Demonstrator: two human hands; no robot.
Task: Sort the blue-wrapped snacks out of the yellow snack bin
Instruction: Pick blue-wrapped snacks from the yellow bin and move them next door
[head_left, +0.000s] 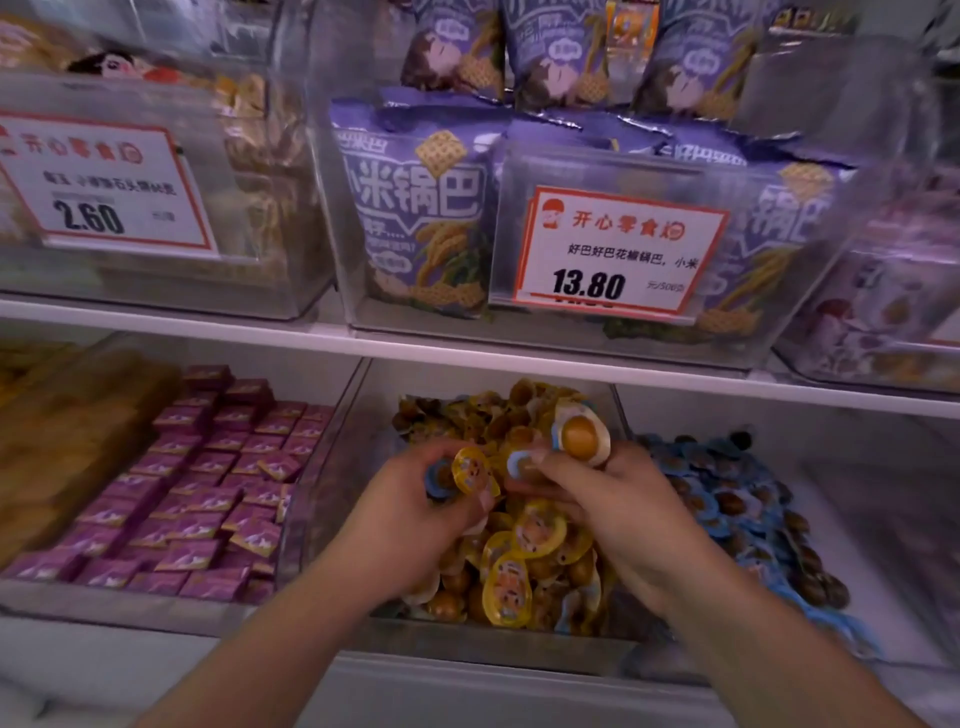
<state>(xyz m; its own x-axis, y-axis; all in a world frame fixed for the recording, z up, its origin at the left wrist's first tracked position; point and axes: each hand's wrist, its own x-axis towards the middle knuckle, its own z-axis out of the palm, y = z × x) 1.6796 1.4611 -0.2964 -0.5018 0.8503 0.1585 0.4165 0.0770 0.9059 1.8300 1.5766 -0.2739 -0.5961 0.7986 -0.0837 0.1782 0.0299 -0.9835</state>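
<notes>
Now both hands, left (415, 499) and right (608, 499), curl over the yellow bin (332, 499), each pinching blue-wrapped snacks (517, 464).

blurred tan packets (62, 436) at far left, top-row purple bags (561, 52) cropped by edge

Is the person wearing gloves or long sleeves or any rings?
No. Both the left hand and the right hand are bare, with no gloves and no rings showing. The forearms are bare too, so no sleeves reach into view. No watch or bracelet shows on either wrist. The fingernails look short and plain.
</notes>
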